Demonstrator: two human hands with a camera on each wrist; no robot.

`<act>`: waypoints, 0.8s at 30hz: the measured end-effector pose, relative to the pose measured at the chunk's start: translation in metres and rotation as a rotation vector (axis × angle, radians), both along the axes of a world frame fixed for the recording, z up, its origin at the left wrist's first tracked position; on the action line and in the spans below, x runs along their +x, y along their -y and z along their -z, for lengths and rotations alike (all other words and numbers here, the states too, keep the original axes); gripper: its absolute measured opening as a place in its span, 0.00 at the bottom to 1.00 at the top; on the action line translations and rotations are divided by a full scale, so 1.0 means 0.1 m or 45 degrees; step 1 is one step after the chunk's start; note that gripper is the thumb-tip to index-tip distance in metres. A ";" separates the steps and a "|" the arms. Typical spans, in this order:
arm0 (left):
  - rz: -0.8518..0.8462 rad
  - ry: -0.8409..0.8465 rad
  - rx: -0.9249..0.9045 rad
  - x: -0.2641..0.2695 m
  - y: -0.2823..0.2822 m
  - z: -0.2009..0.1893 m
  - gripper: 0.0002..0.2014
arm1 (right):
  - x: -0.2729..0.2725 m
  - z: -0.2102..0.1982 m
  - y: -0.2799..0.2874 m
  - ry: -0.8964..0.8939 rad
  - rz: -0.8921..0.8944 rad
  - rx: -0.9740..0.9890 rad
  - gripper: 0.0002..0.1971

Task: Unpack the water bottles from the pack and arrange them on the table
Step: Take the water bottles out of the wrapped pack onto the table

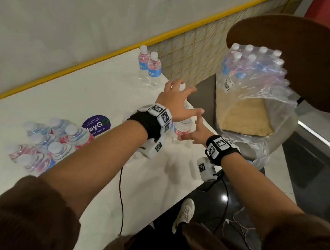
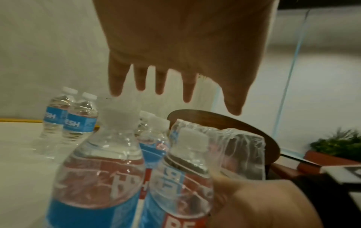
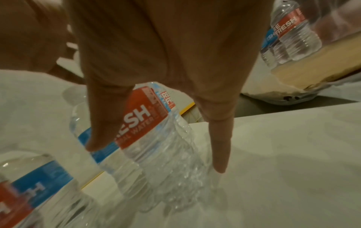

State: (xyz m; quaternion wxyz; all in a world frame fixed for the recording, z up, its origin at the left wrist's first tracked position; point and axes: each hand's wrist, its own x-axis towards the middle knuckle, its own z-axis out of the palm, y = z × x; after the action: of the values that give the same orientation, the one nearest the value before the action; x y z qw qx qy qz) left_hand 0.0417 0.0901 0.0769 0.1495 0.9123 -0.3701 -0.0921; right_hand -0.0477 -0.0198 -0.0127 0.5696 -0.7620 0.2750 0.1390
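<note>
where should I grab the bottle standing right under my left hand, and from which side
Grip the bottle round its neck, just below the white cap, coming straight down from above. It stands upright with other bottles close beside it, so its sides are crowded, while the left hand is open above it and the top is free.

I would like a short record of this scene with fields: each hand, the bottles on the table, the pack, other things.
left hand: open, fingers spread above the bottles at the table edge
right hand: open, straight fingers beside a bottle; contact cannot be told
far bottles: two, upright, side by side near the yellow rail
near bottles: a cluster standing at the left
pack: torn plastic wrap, bottles still inside, on a chair beside the white table
other: purple sticker on the table
</note>
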 end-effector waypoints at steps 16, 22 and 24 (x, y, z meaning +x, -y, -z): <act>0.288 -0.332 0.619 0.47 -0.42 0.03 0.19 | 0.05 0.04 -0.57 0.032 -0.303 0.196 0.61; 0.303 -0.426 0.696 0.51 -0.73 -0.02 0.20 | -0.01 0.07 -0.95 0.175 -0.356 0.256 0.65; 0.279 -0.466 0.750 0.52 -0.80 -0.08 0.22 | -0.01 0.09 -1.12 0.215 -0.352 0.257 0.69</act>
State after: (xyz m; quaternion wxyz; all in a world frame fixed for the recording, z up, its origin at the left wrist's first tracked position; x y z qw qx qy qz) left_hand 0.0940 0.1699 0.0848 -0.0669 0.8395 -0.3903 -0.3719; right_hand -0.0490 0.0921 -0.0217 0.6395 -0.7405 0.1038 0.1785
